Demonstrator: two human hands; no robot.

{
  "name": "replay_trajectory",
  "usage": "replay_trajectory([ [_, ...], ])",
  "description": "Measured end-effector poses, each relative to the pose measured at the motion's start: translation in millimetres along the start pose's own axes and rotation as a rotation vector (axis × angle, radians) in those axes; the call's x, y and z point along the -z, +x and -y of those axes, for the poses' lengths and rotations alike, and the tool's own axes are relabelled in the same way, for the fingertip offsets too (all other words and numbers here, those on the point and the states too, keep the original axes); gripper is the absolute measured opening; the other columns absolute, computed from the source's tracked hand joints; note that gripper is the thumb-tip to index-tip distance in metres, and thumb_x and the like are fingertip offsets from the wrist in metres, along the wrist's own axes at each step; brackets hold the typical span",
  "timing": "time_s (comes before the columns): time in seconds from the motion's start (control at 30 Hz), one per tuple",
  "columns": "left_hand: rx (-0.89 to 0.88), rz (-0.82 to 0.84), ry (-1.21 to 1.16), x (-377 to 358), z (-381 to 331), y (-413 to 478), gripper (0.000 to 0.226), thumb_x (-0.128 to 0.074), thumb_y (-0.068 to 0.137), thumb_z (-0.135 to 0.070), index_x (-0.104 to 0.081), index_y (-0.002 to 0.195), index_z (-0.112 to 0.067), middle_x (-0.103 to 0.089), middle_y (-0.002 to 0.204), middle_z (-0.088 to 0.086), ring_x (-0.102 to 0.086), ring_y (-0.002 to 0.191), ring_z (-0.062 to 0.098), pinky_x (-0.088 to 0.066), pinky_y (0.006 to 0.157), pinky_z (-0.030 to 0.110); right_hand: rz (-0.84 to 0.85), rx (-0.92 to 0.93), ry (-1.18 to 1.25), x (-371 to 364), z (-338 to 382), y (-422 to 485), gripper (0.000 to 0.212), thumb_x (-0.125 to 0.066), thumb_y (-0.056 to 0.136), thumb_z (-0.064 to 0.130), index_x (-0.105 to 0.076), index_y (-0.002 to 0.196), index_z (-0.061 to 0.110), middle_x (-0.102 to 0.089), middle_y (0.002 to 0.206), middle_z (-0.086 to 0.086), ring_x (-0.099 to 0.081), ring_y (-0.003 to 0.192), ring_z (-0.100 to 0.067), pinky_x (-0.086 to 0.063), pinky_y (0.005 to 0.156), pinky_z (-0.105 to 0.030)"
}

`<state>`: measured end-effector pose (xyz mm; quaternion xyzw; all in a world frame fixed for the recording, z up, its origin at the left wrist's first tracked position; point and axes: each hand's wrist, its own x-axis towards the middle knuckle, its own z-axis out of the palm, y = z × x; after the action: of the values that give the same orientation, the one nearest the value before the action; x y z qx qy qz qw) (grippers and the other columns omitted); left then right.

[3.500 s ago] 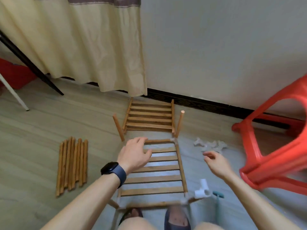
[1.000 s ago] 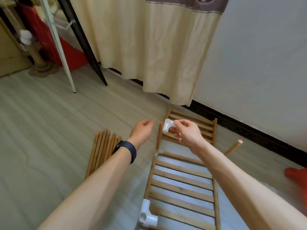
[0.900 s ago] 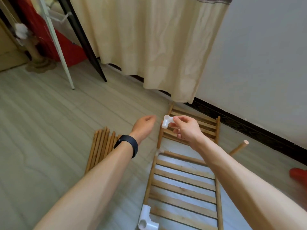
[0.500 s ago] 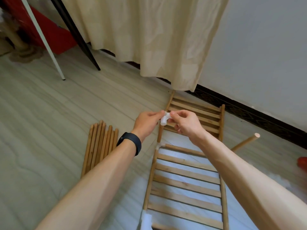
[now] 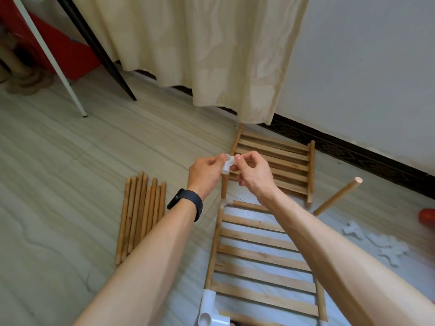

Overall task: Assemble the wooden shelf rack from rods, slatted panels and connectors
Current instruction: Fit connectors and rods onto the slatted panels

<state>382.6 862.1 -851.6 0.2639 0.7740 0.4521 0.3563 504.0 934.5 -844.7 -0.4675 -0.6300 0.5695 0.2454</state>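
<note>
Floor (image 5: 58, 184) carries the near slatted panel (image 5: 263, 257); a corner connector (image 5: 213, 311) sits on its near left corner. An upright rod (image 5: 224, 188) stands at its far left corner. The fingers of the left hand (image 5: 204, 175) and right hand (image 5: 254, 175) pinch a second connector (image 5: 227, 165) at the rod's top end. Loose rods (image 5: 141, 215) lie left; a far panel (image 5: 282, 158) lies beyond.

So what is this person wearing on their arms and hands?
No gloves on the left hand or right hand, and no sleeves show: both forearms are uncovered as far as the picture reaches. The only item is a black band, smartwatch-like, round the left wrist. No rings are visible.
</note>
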Motion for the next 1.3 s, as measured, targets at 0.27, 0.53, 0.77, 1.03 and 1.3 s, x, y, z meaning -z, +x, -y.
replay_trajectory([
  [0.27,-0.016,-0.025,0.033,0.5,-0.9,-14.4,0.026,-0.054,0.097,-0.050,-0.070,0.076,-0.049,-0.077,0.095,-0.002,-0.071,0.097,0.021,-0.054,0.095,0.043,0.023,-0.026,-0.013,4.2,1.6,-9.5,0.023,-0.061,0.098,0.035,-0.063,0.098,0.012,-0.076,0.086,-0.004,-0.064,0.058,-0.011,-0.050,0.054,-0.023],
  [0.53,-0.052,0.089,0.343,15.3,-39.5,-22.0,0.038,-0.037,0.107,-0.029,-0.057,0.137,-0.018,-0.061,0.135,0.012,-0.056,0.123,0.032,-0.043,0.099,0.036,0.200,0.008,-0.417,63.1,11.5,-27.7,0.027,-0.056,0.099,0.023,-0.061,0.125,0.031,-0.069,0.108,0.009,-0.071,0.078,-0.007,-0.049,0.067,-0.018],
  [0.77,-0.447,0.051,0.710,-23.1,-55.8,-52.0,0.055,-0.050,0.100,-0.026,-0.036,0.153,-0.017,-0.043,0.151,0.009,-0.044,0.135,0.027,-0.040,0.109,0.040,0.094,-0.106,-0.597,180.5,-69.7,-83.0,0.016,-0.058,0.098,0.026,-0.064,0.109,0.035,-0.071,0.113,0.009,-0.068,0.097,-0.010,-0.052,0.096,-0.036],
  [1.03,-0.295,0.442,1.056,-147.0,14.1,-89.4,0.061,-0.047,0.099,-0.035,-0.029,0.156,-0.023,-0.021,0.165,0.008,-0.028,0.148,0.029,-0.029,0.118,0.043,0.005,-0.526,-0.791,277.8,-208.4,-155.7,0.039,-0.055,0.097,0.025,-0.057,0.135,0.015,-0.058,0.138,-0.007,-0.054,0.127,-0.021,-0.040,0.104,-0.028],
  [1.3,-0.137,0.780,1.339,-203.7,122.0,-119.7,0.075,-0.039,0.100,-0.055,0.000,0.161,-0.034,0.011,0.169,0.002,0.001,0.155,0.029,-0.014,0.122,0.054,-0.130,-0.636,-0.743,304.9,-259.7,-165.0,0.058,-0.054,0.094,0.019,-0.037,0.149,0.024,-0.028,0.150,-0.015,-0.053,0.125,-0.034,-0.040,0.105,-0.036],
])
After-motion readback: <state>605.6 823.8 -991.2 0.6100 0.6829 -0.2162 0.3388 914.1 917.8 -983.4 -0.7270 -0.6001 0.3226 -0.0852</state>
